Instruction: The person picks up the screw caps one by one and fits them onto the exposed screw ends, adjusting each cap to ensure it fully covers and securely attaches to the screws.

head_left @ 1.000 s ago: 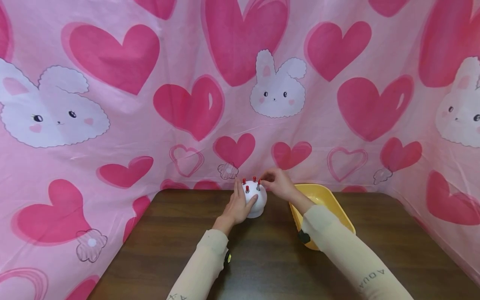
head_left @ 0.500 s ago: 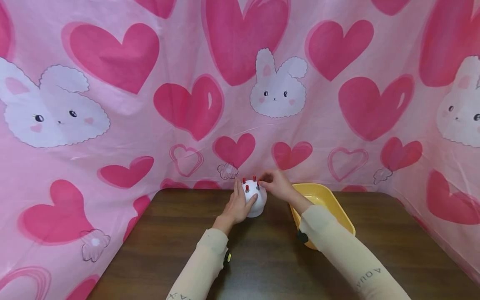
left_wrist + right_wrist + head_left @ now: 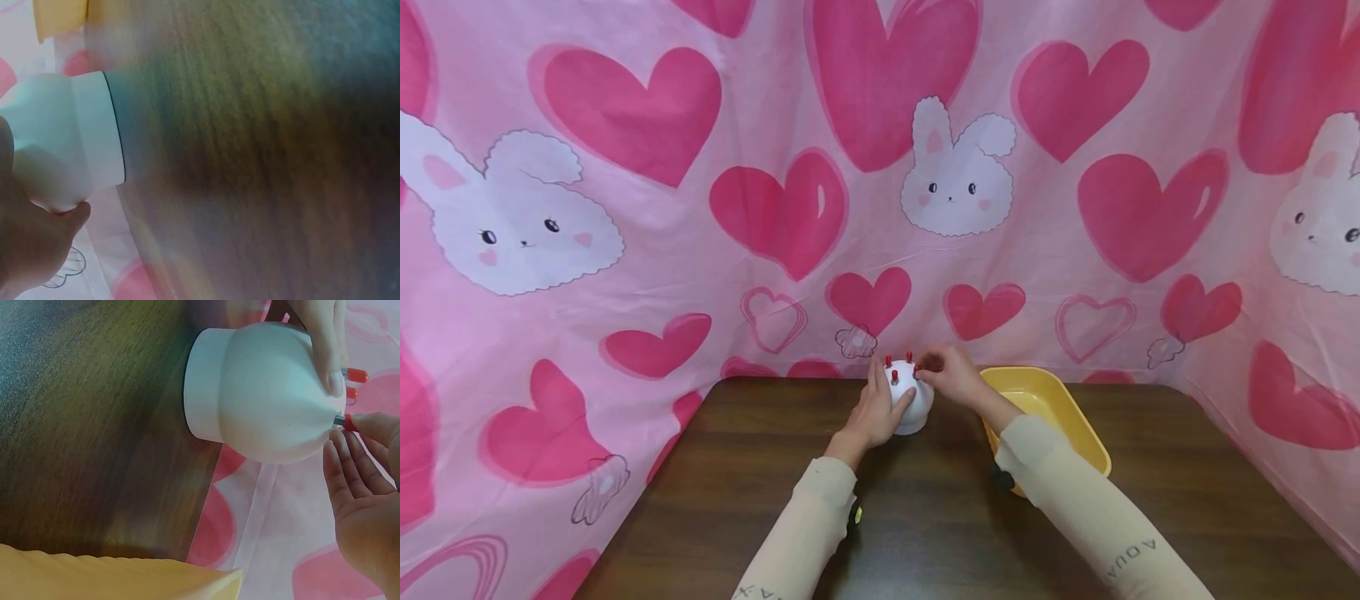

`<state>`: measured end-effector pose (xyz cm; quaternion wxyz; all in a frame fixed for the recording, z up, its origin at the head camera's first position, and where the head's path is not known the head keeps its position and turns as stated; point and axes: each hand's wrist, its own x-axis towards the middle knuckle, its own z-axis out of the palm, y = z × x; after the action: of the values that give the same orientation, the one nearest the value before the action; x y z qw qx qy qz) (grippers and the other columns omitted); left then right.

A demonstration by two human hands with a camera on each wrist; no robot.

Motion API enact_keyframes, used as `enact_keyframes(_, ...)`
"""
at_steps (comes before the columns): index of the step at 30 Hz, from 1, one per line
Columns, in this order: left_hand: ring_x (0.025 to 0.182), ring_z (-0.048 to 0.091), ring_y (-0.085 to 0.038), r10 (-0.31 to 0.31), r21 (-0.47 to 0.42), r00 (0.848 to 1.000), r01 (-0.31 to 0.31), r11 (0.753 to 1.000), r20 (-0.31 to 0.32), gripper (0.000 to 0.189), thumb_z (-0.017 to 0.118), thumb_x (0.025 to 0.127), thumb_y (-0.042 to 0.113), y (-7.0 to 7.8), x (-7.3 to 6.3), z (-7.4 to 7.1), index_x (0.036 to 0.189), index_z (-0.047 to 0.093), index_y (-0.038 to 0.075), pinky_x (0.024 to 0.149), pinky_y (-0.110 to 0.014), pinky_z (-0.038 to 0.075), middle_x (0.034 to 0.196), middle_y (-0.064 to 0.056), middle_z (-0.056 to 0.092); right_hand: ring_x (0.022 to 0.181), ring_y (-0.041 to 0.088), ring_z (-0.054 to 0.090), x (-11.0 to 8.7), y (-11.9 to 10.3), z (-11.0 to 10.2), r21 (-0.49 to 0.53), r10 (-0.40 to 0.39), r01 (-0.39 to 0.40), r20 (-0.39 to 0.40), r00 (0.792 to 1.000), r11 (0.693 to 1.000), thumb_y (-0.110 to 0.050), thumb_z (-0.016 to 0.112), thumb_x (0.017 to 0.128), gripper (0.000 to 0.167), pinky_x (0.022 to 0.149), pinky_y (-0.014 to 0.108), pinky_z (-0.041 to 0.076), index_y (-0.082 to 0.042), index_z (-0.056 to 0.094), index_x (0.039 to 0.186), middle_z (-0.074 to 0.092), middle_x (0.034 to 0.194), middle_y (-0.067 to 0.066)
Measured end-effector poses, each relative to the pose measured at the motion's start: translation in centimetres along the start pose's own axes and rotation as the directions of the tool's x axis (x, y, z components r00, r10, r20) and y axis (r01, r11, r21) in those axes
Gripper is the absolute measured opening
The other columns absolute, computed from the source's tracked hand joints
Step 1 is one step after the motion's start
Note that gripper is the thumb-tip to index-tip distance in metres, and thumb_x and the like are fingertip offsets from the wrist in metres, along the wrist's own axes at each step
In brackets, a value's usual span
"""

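A white rounded stand point(image 3: 913, 415) with a narrower collar at its base is upright near the table's far edge. Several red-capped metal pins point(image 3: 895, 377) stick out of its domed top. My left hand point(image 3: 871, 410) holds the stand from the left, its thumb across the front and its fingers along the side. On the right, thumb and forefinger of my right hand point(image 3: 957, 379) pinch the red cap of one pin point(image 3: 350, 422). That pin's grey shank meets the top of the dome in the right wrist view, while the other fingers stretch out beside it.
A yellow tray point(image 3: 1075, 421) lies on the table to the right, partly under the right forearm. The brown wooden table point(image 3: 760, 467) ends just behind the stand. A pink curtain point(image 3: 1045, 250) with hearts and rabbits hangs behind and at both sides.
My right hand has come down slightly with the pinched pin, and less of its shank shows above the dome. The left hand and the stand stay in place.
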<state>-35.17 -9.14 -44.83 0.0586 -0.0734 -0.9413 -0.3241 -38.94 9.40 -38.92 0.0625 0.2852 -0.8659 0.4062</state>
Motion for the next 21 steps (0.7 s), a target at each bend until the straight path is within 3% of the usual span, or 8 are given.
enact_keyframes(9, 0.149, 0.028, -0.040, -0.001, 0.004, 1.000, 0.001, 1.000, 0.011, 0.099, 0.047, 0.101, 0.061, 0.1, -0.2, 0.3, 0.163, -0.005, 0.003, 0.115, -0.057, 0.036, 0.171, -0.015, -0.003, 0.095, 0.025, 0.069, -0.7, 0.0, -0.4, 0.006, 0.003, -0.003, 0.013, 1.000, 1.000, -0.006, 0.074, 0.092, 0.020, 0.088, 0.041, 0.060, -0.003, 0.072, 0.112, 0.072, 0.104, 0.009)
enact_keyframes(15, 0.149, 0.029, -0.040, -0.008, -0.002, 1.000, 0.008, 1.000, 0.002, 0.099, 0.048, 0.101, 0.060, 0.1, -0.1, 0.1, 0.163, -0.004, 0.004, 0.115, -0.060, 0.035, 0.171, -0.016, 0.001, 0.097, 0.028, 0.068, -1.3, 0.0, -1.4, 0.023, -0.032, 0.032, 0.017, 0.999, 0.999, -0.004, 0.072, 0.093, 0.022, 0.093, 0.046, 0.058, -0.001, 0.070, 0.115, 0.071, 0.107, 0.015)
enact_keyframes(21, 0.149, 0.028, -0.040, -0.016, -0.005, 1.000, 0.016, 1.000, 0.012, 0.099, 0.050, 0.100, 0.060, -0.1, -0.1, -0.1, 0.163, -0.002, 0.005, 0.114, -0.061, 0.035, 0.171, -0.016, 0.003, 0.101, 0.027, 0.067, -1.7, 0.6, -2.2, 0.003, -0.014, 0.014, 0.034, 0.999, 1.000, -0.007, 0.073, 0.093, 0.024, 0.094, 0.046, 0.057, -0.005, 0.068, 0.117, 0.071, 0.113, 0.017)
